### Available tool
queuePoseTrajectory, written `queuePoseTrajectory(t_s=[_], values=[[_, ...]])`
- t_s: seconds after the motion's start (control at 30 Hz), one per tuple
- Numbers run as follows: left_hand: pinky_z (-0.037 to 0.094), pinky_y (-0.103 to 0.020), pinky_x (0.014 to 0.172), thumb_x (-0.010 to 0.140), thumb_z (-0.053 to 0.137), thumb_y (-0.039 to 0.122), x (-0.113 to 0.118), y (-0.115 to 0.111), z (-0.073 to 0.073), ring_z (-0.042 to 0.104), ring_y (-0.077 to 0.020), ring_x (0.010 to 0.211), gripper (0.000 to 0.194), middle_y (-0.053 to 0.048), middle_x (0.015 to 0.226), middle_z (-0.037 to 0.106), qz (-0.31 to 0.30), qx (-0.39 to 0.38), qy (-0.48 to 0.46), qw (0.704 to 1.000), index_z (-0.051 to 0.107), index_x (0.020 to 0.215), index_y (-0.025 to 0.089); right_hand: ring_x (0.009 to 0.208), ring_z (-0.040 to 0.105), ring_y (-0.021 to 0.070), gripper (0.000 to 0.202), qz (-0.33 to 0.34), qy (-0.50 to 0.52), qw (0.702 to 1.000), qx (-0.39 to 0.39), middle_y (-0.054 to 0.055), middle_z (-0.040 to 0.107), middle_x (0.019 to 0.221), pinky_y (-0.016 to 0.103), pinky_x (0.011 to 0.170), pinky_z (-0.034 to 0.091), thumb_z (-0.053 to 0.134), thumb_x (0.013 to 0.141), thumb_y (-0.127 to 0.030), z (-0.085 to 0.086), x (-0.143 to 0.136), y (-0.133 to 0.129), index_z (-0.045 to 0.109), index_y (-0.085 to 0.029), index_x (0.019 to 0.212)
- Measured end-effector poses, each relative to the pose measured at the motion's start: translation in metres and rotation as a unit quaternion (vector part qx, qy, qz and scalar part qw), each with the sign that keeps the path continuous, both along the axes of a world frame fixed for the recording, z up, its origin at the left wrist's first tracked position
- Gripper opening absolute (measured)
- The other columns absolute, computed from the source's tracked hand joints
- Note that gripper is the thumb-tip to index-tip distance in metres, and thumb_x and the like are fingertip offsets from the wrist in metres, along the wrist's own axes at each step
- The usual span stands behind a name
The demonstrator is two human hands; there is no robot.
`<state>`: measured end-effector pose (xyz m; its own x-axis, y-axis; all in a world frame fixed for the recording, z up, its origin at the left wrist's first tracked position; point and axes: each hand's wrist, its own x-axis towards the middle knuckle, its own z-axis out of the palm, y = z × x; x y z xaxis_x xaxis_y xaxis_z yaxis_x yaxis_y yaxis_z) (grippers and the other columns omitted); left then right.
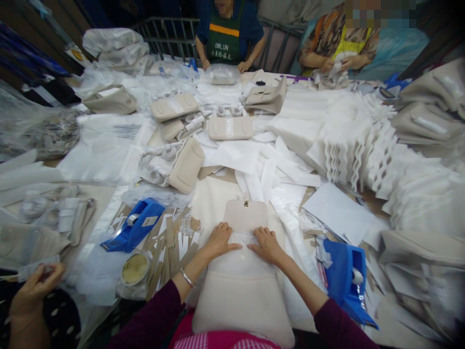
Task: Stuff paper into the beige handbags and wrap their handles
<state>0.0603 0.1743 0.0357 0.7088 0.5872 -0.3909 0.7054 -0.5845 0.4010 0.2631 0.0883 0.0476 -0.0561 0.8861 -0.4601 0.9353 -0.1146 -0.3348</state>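
"Where is the bag?"

"The cream handbag [243, 308] lies right in front of the person, its body nearest and its flap [246, 216] laid open, pointing away. A gold-coloured clasp [246, 203] sits by the flap's far edge."

"And the hands?"

"The left hand [220, 241] is spread palm down at the left edge of the flap, the right hand [268, 244] likewise at the right edge. The thumbs point toward each other without meeting. Neither is closed around anything; both rest on the bag and a thin pale sheet [236, 265] over it. Whether the fingertips pinch that sheet's edge, nobody could tell from here."

"What stands nearby?"

"A blue tape dispenser [140, 220] to the left, beyond a round tub [135, 268] with something yellowish inside, and a second blue dispenser [347, 276] to the right. Brown and white strips [170, 237] lie scattered between the tub and the left forearm."

"Farther out?"

"More cream bags, one of them [230, 127] straight ahead, and wavy white foam sheets [334, 131] heaped to the right. Across the surface [308, 195], a co-worker in a green apron [223, 41] has both hands beside a plastic-wrapped bag [221, 75]."
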Motion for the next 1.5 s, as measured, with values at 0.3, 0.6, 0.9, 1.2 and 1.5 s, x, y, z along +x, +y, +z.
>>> queuePoseTrajectory(t_s=[0.3,0.6,0.9,1.2,1.5], values=[[0.04,-0.038,0.092,0.079,0.058,0.062,-0.003,-0.001,-0.002,0.045,-0.0259,0.108,0.049,-0.009,0.111,0.051,0.021,-0.003,-0.033,0.999,0.057,0.097,0.016,0.102,0.054,0.0232,0.031,-0.023,0.08,0.996,0.02,0.006,0.063,0.104,0.034,0.086,0.033,0.057,0.086,-0.044,-0.009,0.009,-0.003,0.054,-0.019,0.103],[0.04,-0.037,0.09,0.081,0.057,0.058,-0.001,0.003,0.001,0.048,-0.0253,0.103,0.046,-0.009,0.106,0.057,0.03,-0.02,-0.032,0.999,0.056,0.099,0.015,0.096,0.059,0.0189,0.032,-0.061,0.156,0.985,0.043,0.003,0.063,0.108,0.03,0.084,0.04,0.056,0.087,-0.04,-0.012,0.014,-0.006,0.052,-0.023,0.113],[0.039,-0.037,0.087,0.092,0.043,0.052,-0.003,0.0,-0.007,0.052,-0.024,0.101,0.035,-0.007,0.105,0.063,0.018,-0.034,-0.019,0.999,0.055,0.094,0.019,0.096,0.059,0.0226,0.029,-0.074,0.123,0.989,0.032,0.005,0.068,0.098,0.036,0.089,0.035,0.051,0.088,-0.044,-0.016,0.013,-0.006,0.06,-0.022,0.104],[0.04,-0.036,0.084,0.093,0.039,0.05,0.001,-0.007,-0.015,0.057,-0.0241,0.097,0.035,-0.008,0.101,0.063,0.058,-0.021,0.001,0.998,0.052,0.103,0.019,0.105,0.054,0.0203,0.033,0.003,0.136,0.989,0.06,0.006,0.059,0.112,0.04,0.096,0.029,0.041,0.095,-0.034,-0.019,0.021,-0.018,0.047,-0.029,0.127],[0.027,-0.049,0.104,0.092,0.048,0.033,0.005,-0.02,-0.009,0.038,-0.0308,0.126,0.038,-0.013,0.135,0.046,0.067,0.1,0.006,0.993,0.043,0.128,0.021,0.109,0.05,0.0206,0.034,0.039,0.119,0.99,0.066,0.005,0.055,0.108,0.039,0.096,0.034,0.044,0.094,-0.032,-0.035,0.03,-0.03,0.052,-0.032,0.127]])
